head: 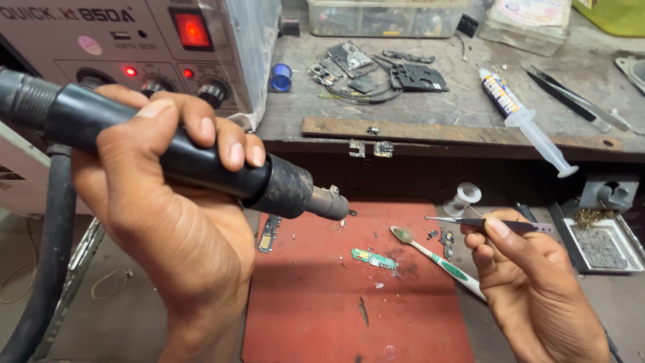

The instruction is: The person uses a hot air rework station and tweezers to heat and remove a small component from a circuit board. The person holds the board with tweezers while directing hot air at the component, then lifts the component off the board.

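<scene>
Head view
Left hand (161,222): wrapped tight round the black hot-air handle (168,151), nozzle (330,202) aimed right, above the red mat (322,316).
Right hand (531,282): pinched closed on thin tweezers (470,222), tips pointing left.
Small green circuit board (374,259): flat on the mat, between both hands, untouched.
Toothbrush (437,259): lying just right of the board.
Syringe (527,121): on the upper shelf.
Rework station (134,47): upper left, red lights lit.

A black hot-air handpiece (181,158) lies level at left, nozzle pointing right; thin dark tweezers (484,222) at right point left.
</scene>
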